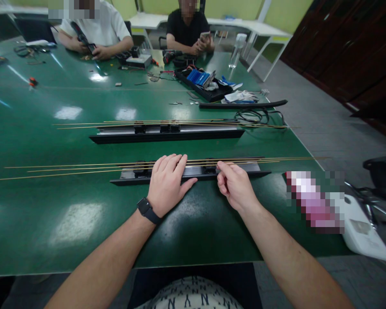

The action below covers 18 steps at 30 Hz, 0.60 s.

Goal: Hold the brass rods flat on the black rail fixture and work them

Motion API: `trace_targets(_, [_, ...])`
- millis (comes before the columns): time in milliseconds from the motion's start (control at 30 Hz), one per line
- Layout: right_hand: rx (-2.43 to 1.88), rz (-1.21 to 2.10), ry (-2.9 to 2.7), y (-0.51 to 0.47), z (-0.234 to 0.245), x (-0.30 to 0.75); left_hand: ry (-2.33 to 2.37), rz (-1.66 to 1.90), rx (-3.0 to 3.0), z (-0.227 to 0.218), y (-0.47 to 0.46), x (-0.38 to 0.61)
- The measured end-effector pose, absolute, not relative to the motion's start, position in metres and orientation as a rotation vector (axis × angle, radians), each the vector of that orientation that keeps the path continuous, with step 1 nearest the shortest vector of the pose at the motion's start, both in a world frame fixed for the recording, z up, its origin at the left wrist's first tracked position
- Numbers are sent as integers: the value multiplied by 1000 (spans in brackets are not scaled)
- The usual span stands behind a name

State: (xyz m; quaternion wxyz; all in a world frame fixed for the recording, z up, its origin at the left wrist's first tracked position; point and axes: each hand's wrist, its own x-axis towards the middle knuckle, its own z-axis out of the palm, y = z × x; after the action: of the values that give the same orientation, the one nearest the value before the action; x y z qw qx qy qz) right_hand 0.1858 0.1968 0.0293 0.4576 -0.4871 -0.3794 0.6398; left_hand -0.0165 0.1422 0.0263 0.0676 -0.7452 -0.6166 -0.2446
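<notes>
A black metal channel with a silvery inner face (193, 171) lies lengthwise in front of me. Several thin brass-coloured rods (83, 165) run along its top, reaching far past its left end. Across the channel lies my left hand (167, 180), fingers stretched over the rods and thumb spread to the right; a dark watch is on that wrist. My right hand (234, 182) is closed, its index fingertip at the rods beside a black block (210, 165) in the channel. Whatever its curled fingers pinch is hidden.
A second channel (167, 136) with rods and black blocks lies beyond. Behind it are a black strip (244, 104), coiled cable (254, 116), gloves (241, 97) and a black tray (204, 86). Two people sit across the green table (116, 240). A white object (363, 227) is at right.
</notes>
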Motion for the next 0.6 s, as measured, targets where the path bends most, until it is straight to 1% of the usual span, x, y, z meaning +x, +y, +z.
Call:
trace_targets(300, [-1187, 1602, -873, 197, 31, 186, -1861, -711, -2243, 26, 142, -17])
trace_targets(600, [-1184, 1555, -851, 197, 30, 185, -1855, -703, -2237, 27, 142, -17])
